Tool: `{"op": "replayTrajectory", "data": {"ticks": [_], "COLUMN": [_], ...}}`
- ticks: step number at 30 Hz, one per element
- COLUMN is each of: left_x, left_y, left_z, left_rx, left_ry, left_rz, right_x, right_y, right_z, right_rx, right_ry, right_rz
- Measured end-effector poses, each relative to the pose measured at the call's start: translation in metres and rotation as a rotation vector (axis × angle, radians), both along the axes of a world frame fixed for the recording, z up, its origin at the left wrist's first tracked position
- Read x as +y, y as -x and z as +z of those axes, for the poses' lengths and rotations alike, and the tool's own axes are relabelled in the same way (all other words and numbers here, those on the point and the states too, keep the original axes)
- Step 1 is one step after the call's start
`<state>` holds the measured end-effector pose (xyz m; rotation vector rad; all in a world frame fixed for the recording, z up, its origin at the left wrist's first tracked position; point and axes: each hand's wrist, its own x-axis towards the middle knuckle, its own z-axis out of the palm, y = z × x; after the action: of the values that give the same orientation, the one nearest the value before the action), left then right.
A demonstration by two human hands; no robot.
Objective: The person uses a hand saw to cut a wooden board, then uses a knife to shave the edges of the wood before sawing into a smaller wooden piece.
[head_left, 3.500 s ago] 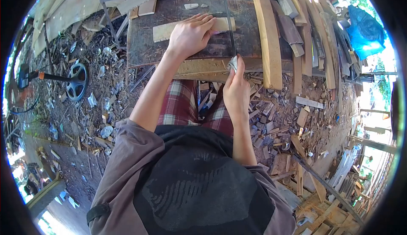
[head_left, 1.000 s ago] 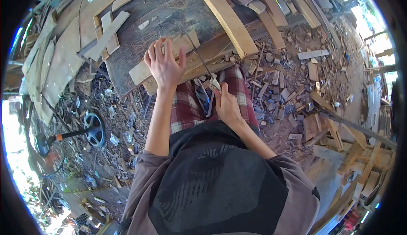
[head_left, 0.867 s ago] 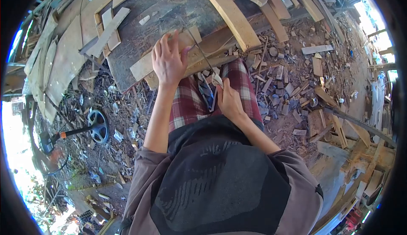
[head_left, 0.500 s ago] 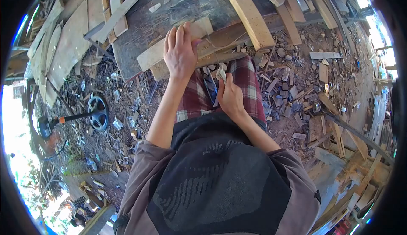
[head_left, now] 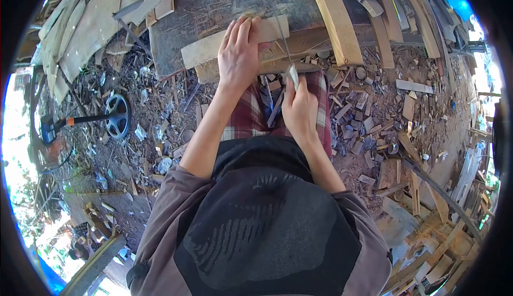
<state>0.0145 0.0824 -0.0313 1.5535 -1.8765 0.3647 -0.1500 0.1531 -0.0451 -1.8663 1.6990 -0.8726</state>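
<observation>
Board: a dark, weathered board is taken as the landmark; it lies at the top of the view.
Strip: a pale wooden strip is laid flat along the near edge of the board, slanting slightly.
Left hand: the left hand is spread flat, fingers straight, and pressed down on the strip at the board's near edge; nothing is gripped.
Right hand: the right hand is closed around the cloth-wrapped end of a thin blade, just off the board's near edge.
Blade: it is run from the wrap up across the strip's right end and onto the board.
Hands: kept apart, side by side.
Plank: a pale curved plank is laid across the board's right side.
Offcuts: wood scraps are scattered on the ground below and right of the board.
</observation>
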Motion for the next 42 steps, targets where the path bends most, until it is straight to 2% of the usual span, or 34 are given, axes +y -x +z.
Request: {"op": "replayTrajectory", "data": {"ticks": [2, 6, 10, 13, 25, 30, 32, 35, 38, 42], "left_x": [0.002, 0.001, 0.001, 0.002, 0.0, -0.001, -0.001, 0.001, 0.002, 0.003], "left_y": [0.001, 0.004, 0.004, 0.004, 0.004, 0.004, 0.004, 0.003, 0.004, 0.005], "left_z": [0.001, 0.003, 0.004, 0.003, 0.0, 0.0, 0.001, 0.002, 0.002, 0.003], "left_rx": [0.014, 0.036, 0.046, 0.054, 0.073, 0.089, 0.083, 0.095, 0.091, 0.102], "left_ry": [0.007, 0.011, 0.019, 0.02, 0.049, 0.061, 0.06, 0.047, 0.053, 0.049], "left_rz": [-0.005, 0.019, 0.016, 0.014, 0.015, 0.003, 0.006, 0.008, 0.006, 0.017], "right_x": [-0.019, -0.032, -0.027, -0.029, -0.026, 0.0, 0.008, 0.01, 0.008, -0.015], "right_y": [-0.008, -0.02, -0.019, -0.022, -0.022, -0.014, -0.009, 0.001, -0.002, -0.012], "right_z": [0.015, 0.015, 0.005, 0.008, -0.002, -0.059, -0.062, -0.059, -0.055, 0.006], "right_rx": [0.058, -0.04, -0.153, -0.176, -0.171, -0.189, -0.178, -0.143, -0.164, -0.094], "right_ry": [0.022, -0.013, 0.067, 0.006, 0.033, 0.085, 0.086, 0.01, 0.099, -0.059], "right_rz": [-0.031, -0.025, 0.005, 0.001, 0.002, 0.002, 0.004, 0.029, 0.011, 0.004]}}
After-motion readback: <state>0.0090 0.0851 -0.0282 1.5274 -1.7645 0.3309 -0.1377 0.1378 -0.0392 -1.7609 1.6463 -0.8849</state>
